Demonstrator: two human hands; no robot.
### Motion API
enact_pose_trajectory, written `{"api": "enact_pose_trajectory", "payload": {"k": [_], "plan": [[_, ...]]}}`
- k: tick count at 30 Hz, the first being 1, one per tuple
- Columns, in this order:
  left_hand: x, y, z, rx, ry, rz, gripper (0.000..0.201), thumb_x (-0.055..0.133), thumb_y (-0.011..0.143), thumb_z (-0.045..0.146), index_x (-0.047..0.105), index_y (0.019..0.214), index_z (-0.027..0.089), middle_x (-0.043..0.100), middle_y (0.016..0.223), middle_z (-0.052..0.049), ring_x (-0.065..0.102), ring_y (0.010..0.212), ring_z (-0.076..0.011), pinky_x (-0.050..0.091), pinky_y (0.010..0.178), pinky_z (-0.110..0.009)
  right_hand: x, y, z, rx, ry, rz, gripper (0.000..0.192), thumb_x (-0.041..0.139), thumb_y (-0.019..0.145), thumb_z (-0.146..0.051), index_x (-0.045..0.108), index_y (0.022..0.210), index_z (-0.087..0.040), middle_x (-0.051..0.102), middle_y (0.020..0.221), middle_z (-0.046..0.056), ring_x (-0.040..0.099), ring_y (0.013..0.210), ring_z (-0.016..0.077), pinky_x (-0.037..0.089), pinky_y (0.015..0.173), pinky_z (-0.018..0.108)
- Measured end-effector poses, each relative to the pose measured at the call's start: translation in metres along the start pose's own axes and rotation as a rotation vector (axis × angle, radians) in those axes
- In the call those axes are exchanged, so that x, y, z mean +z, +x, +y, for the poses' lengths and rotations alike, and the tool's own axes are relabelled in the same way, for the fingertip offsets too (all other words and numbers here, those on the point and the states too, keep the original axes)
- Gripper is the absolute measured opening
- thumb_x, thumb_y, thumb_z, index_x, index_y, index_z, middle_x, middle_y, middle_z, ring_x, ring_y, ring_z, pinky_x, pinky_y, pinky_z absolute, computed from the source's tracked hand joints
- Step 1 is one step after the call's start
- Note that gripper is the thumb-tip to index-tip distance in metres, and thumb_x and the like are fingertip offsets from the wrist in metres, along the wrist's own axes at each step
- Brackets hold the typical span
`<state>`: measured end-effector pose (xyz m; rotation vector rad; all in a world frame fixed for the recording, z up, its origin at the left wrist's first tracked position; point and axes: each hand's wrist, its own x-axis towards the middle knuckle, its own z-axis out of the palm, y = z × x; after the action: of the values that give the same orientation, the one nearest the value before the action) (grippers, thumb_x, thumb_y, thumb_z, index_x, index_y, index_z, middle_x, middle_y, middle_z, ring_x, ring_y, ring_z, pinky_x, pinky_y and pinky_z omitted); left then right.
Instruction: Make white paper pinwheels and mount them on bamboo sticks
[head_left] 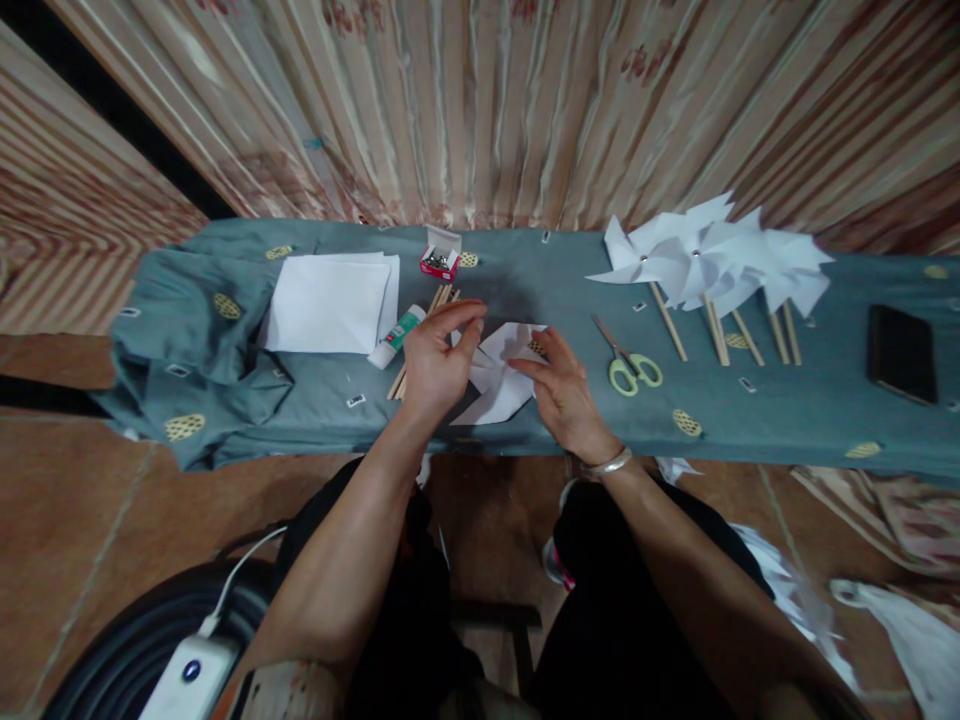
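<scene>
Forearms [352, 530]: both are cut off by the bottom edge; a silver bracelet [611, 463] circles the right wrist.
Small box [435, 270]: red, its lid raised, with tiny shiny metal pieces [438, 259] inside.
Left hand [435, 365]: thumb and forefinger nearly meet above the folded paper [491, 400]; whether they pinch something, I cannot tell.
Right hand [566, 390]: thumb and fingers stand apart at the paper's right side; whether they grip it, I cannot tell.
Folded paper: white, pointed, on the grey-green cloth [810, 420], partly covered by the hands.
Sticks [397, 383]: slim, wooden, partly hidden behind the glue tube [397, 337].
Pinwheels [697, 255]: overlapping, difficult to count.
</scene>
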<state>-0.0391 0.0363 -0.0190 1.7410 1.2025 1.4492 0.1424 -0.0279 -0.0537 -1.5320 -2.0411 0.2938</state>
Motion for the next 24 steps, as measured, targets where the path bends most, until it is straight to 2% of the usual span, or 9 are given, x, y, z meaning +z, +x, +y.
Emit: {"api": "enact_pose_trajectory", "payload": {"k": [7,18,24], "plan": [[0.0,0.0,-0.001,0.005,0.016,-0.009,0.018,0.061,0.083,0.02,0.075,0.094,0.018,0.076,0.103,-0.006,0.068,0.099,-0.0195,0.052,0.092,-0.034,0.001,-0.002,-0.011,-0.107,-0.151,-0.051,0.045,0.041,0.088,-0.006,0.066,0.121,-0.025,0.038,0.154,0.009,0.022,0.147,0.033,0.031,0.11,0.057],[-0.005,-0.005,0.001,-0.002,0.019,-0.009,0.018,0.06,0.083,0.019,0.075,0.094,0.017,0.076,0.104,-0.006,0.069,0.1,-0.0197,0.052,0.093,-0.034,-0.001,0.011,-0.006,-0.049,-0.185,-0.108,0.042,0.041,0.091,-0.008,0.073,0.109,-0.029,0.043,0.151,0.005,0.022,0.147,0.0335,0.032,0.108,0.055],[-0.01,-0.005,0.001,-0.025,0.017,0.0,0.018,0.061,0.083,0.02,0.076,0.093,0.018,0.076,0.105,-0.005,0.069,0.099,-0.0194,0.052,0.095,-0.034,0.005,0.003,-0.018,-0.089,-0.228,-0.058,0.042,0.042,0.089,-0.005,0.069,0.116,-0.024,0.042,0.151,0.009,0.02,0.148,0.0322,0.028,0.112,0.055]]}}
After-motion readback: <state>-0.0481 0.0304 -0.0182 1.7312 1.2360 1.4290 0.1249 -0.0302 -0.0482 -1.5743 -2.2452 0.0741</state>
